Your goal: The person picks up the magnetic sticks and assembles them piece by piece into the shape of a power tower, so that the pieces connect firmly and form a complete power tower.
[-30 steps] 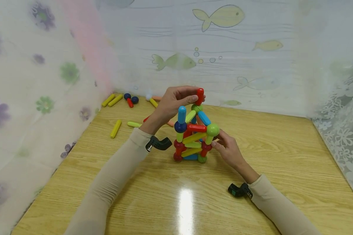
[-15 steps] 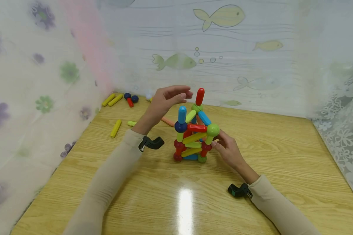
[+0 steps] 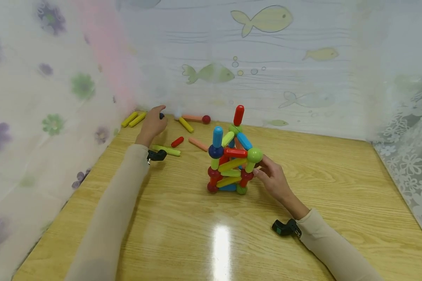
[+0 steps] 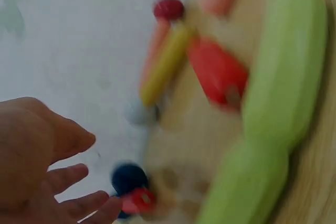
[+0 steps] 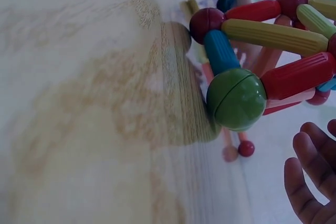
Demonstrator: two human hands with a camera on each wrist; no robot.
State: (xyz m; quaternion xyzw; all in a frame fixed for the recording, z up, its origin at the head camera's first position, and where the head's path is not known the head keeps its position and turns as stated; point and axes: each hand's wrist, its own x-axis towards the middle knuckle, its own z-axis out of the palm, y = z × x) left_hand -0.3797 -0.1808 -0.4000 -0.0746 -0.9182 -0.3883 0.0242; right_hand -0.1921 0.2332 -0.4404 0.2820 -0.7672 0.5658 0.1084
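Note:
A tower of coloured magnetic sticks and balls (image 3: 230, 173) stands on the table. An upright red stick (image 3: 238, 115) tops its back green ball, and a blue stick (image 3: 217, 136) stands on a dark blue ball at its left. My right hand (image 3: 276, 181) holds the tower's right corner, thumb at a dark red ball and fingers partly hidden behind. Fingers of that hand (image 5: 315, 166) also show in the right wrist view. My left hand (image 4: 47, 166) reaches out with spread fingers, near a dark blue ball (image 4: 128, 178) and a short red stick (image 4: 140, 200), without gripping them.
Two yellow sticks (image 3: 133, 119) lie at the far left. A long light green stick (image 3: 167, 150), a short red stick (image 3: 177, 141) and a salmon stick (image 3: 198, 144) lie left of the tower. Behind them are a yellow stick (image 3: 186, 125) and a dark red ball (image 3: 206, 119).
My left hand has let go of the upright red stick and moved left, over to the dark blue balls. The red stick stays upright on the tower. The right hand has kept its place.

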